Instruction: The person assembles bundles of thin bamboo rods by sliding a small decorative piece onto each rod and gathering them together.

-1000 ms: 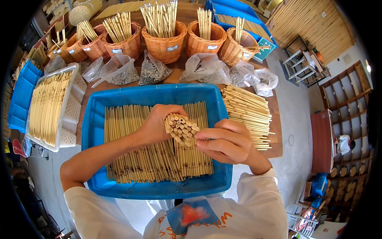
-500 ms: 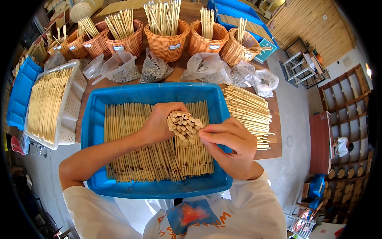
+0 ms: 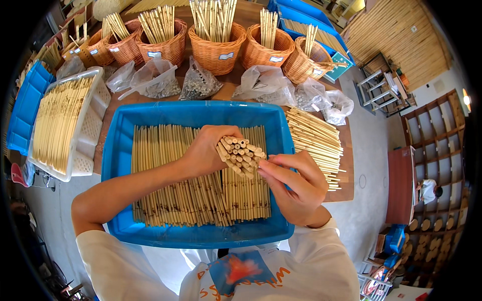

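My left hand [image 3: 208, 149] is wrapped round a bundle of thin bamboo sticks [image 3: 238, 152], their cut ends pointing up toward me, some with small holes. At the bundle's right edge, my right hand [image 3: 297, 188] has thumb and fingers pinched on the end of one stick. Both hands are above a blue plastic tub [image 3: 198, 236], where many more bamboo sticks [image 3: 175, 200] lie side by side in rows. The lower ends of the bundle are hidden behind the hands.
Wicker baskets [image 3: 216, 52] of upright sticks line the table's far side, with clear plastic bags [image 3: 200, 85] of small metallic-looking pieces before them. Loose sticks [image 3: 316, 145] lie right of the tub. A white crate [image 3: 85, 145] of sticks stands left. A person [image 3: 429, 191] is far right.
Both hands and the bundle have shifted slightly to the right over the tub. The right hand's pinch at the bundle's edge looks much the same. The whole view has moved a little.
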{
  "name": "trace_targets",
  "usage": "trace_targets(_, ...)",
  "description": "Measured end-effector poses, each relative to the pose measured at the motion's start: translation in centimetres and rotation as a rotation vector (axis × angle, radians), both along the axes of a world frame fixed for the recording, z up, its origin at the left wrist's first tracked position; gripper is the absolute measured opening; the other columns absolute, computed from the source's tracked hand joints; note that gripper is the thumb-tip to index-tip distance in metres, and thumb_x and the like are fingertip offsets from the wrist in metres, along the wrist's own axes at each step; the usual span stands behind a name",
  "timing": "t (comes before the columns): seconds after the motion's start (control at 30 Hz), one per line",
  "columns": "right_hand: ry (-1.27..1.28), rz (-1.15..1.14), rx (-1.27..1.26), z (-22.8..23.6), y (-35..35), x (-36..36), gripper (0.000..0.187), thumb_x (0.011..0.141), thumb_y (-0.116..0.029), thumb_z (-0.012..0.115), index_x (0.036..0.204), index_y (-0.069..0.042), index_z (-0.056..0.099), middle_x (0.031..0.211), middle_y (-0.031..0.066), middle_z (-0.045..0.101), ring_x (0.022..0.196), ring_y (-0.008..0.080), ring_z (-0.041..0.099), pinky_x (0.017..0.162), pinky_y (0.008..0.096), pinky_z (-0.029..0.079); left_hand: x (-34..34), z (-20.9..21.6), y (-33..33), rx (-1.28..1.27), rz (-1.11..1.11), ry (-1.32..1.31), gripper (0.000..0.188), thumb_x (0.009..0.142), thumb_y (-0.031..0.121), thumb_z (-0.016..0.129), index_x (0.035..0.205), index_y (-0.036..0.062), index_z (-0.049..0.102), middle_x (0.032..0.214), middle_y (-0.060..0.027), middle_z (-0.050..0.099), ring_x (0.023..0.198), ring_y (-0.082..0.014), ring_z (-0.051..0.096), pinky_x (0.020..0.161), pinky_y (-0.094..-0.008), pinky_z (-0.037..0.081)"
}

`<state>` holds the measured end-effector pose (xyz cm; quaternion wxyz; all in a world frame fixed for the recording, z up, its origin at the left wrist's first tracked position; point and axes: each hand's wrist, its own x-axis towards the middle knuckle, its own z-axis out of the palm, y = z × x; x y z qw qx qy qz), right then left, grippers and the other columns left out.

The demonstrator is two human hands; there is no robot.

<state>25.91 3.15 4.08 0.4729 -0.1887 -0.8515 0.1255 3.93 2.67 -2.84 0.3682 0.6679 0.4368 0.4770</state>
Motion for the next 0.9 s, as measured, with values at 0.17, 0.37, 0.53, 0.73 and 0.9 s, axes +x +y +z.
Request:
trace_targets(0.17,-0.034,0.033,0.064,-0.1,0.2,0.0,0.039,0.064,0.01,0.082,0.102,-0.001,0.079,0.09,0.0097,0.067,0.064,0.0198,0.056,0.053,0.0276,0.044,-0.1,0.3,0.0,-0.017,-0.026,0.023,0.021,0.073,0.001,0.081,0.087,0.0029,0.065,0.082,-0.004,0.07,0.076,-0.0116,0.066,0.069,-0.0273,0.051)
trace_targets(0.37,-0.072,0.008,0.143,-0.2,0.1,0.0,0.041,0.063,0.008,0.08,0.103,-0.001,0.079,0.091,0.0101,0.067,0.065,0.0198,0.057,0.051,0.0265,0.044,-0.1,0.2,-0.1,-0.013,-0.006,0.028,0.021,0.073,0.002,0.081,0.086,0.0032,0.065,0.082,-0.004,0.07,0.076,-0.0116,0.066,0.069,-0.0273,0.052)
trace_targets(0.53,-0.003,-0.026,0.235,-0.6,0.2,-0.5,0.037,0.065,0.007,0.08,0.1,0.0,0.079,0.087,0.0105,0.07,0.066,0.0217,0.063,0.054,0.0265,0.05,0.0,-0.1,0.0,0.017,-0.001,0.01,0.02,0.074,0.003,0.082,0.086,0.0035,0.066,0.081,-0.0038,0.07,0.075,-0.0113,0.067,0.068,-0.0269,0.052)
trace_targets(0.73,0.026,0.001,0.045,-0.4,-0.1,-0.7,0.032,0.068,0.011,0.081,0.096,0.0,0.075,0.089,0.0118,0.074,0.063,0.0199,0.063,0.053,0.0264,0.05,0.1,0.0,0.0,0.009,0.002,0.011,0.02,0.074,0.003,0.084,0.085,0.0036,0.067,0.081,-0.0042,0.071,0.074,-0.012,0.068,0.068,-0.0272,0.053)
trace_targets(0.9,0.106,0.037,-0.265,0.3,-0.2,0.8,0.035,0.073,0.012,0.081,0.103,-0.001,0.069,0.092,0.0091,0.075,0.063,0.0139,0.059,0.052,0.0236,0.047,0.2,0.3,0.0,0.019,0.015,0.043,0.022,0.072,0.003,0.084,0.086,0.004,0.067,0.081,-0.0041,0.071,0.073,-0.0125,0.068,0.067,-0.0276,0.053)
